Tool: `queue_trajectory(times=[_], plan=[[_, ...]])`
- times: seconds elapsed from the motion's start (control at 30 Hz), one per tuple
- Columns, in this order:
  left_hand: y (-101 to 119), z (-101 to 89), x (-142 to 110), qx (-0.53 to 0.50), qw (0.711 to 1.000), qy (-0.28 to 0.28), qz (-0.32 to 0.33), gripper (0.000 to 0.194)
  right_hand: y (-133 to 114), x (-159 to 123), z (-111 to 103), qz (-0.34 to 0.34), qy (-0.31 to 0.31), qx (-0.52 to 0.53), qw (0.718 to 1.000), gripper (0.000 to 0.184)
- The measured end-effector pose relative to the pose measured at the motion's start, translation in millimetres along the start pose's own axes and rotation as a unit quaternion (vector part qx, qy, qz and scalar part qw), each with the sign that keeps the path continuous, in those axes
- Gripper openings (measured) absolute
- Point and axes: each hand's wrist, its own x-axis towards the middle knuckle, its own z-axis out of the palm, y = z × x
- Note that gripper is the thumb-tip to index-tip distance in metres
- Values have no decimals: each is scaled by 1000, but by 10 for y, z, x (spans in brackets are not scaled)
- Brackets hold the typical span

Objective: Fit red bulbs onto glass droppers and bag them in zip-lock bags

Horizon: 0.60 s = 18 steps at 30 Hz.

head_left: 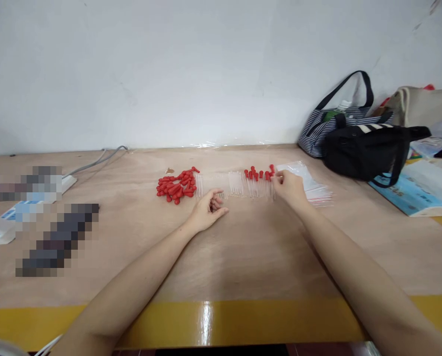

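My right hand (289, 187) is pinched on a clear dropper tube at the right end of a row, beside red bulbs. Several droppers with red rubber bulbs (261, 174) lie side by side there, their clear tubes pointing towards me. Bare clear tubes (236, 183) continue the row to the left. My left hand (209, 210) rests on the table in front of the row, fingers loosely curled and thumb apart, with nothing seen in it. Left of the tubes is a loose pile of red rubber bulbs (176, 187).
Clear plastic bags (310, 185) lie just right of my right hand. A black bag (365, 151), a striped bag (312, 131) and a blue box (417, 193) stand farther right. Blurred dark objects and a grey cable (102, 159) are at left. Yellow tape (243, 321) edges the table.
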Motion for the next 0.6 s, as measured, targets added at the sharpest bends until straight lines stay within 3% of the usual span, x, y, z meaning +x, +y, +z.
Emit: queue_trajectory(times=[0.07,0.13,0.27,0.43,0.6], plan=[[2,2,2,5,1000,-11,0,48,164,93,-3,57,0,-29,998,29],[7,5,3,11,1000,-15,1,46,265,133,18,70,-12,-47,996,32],[8,7,1,20,1000,-13,3,45,292,124,93,38,-39,-71,996,28],[-4,4,-3,31,999,-12,14,42,225,94,158,-13,-18,-88,996,25],[5,5,-4,42,999,-13,12,39,125,45,159,-37,-37,-99,994,19]])
